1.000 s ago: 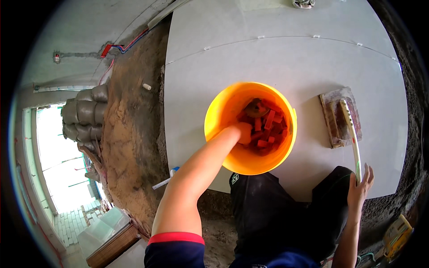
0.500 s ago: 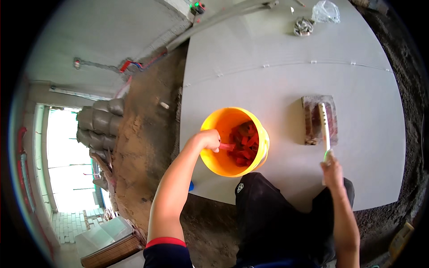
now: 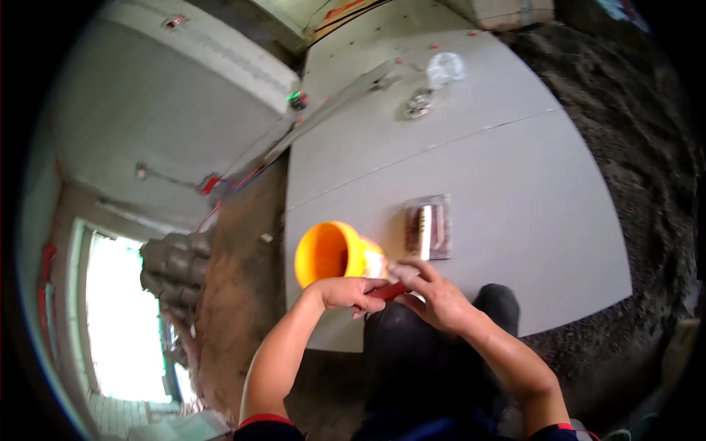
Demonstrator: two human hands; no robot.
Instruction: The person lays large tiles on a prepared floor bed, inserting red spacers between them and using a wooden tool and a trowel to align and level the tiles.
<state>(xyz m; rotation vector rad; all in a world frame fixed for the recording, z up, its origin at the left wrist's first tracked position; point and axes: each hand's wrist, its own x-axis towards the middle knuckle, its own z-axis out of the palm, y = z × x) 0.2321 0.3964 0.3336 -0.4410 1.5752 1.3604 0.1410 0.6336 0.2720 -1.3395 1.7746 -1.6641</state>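
My left hand (image 3: 354, 294) is closed on a red plastic wedge-like piece (image 3: 390, 289) above my left knee. My right hand (image 3: 435, 295) has come to its other end, which lies between the thumb and the fingers; these are slightly blurred. Just left of the hands, a yellow bucket (image 3: 303, 253) leans toward my legs, its inside mostly in shade. A tool with a white handle (image 3: 425, 231) lies across a brown rectangular block with grey edges (image 3: 442, 220), close beyond my right hand.
Large pale grey tiles (image 3: 515, 213) spread ahead, with a joint between them. Farther off lie a clear plastic bag (image 3: 446, 69) and a small silvery bundle (image 3: 419, 103). Brown sand (image 3: 239, 294) and stacked grey sacks (image 3: 176, 261) are at left; dark rough mortar (image 3: 588, 125) borders the right.
My left hand has drawn the red piece out of the bucket. My right hand has left the white-handled tool and moved left to the piece. The view has shifted.
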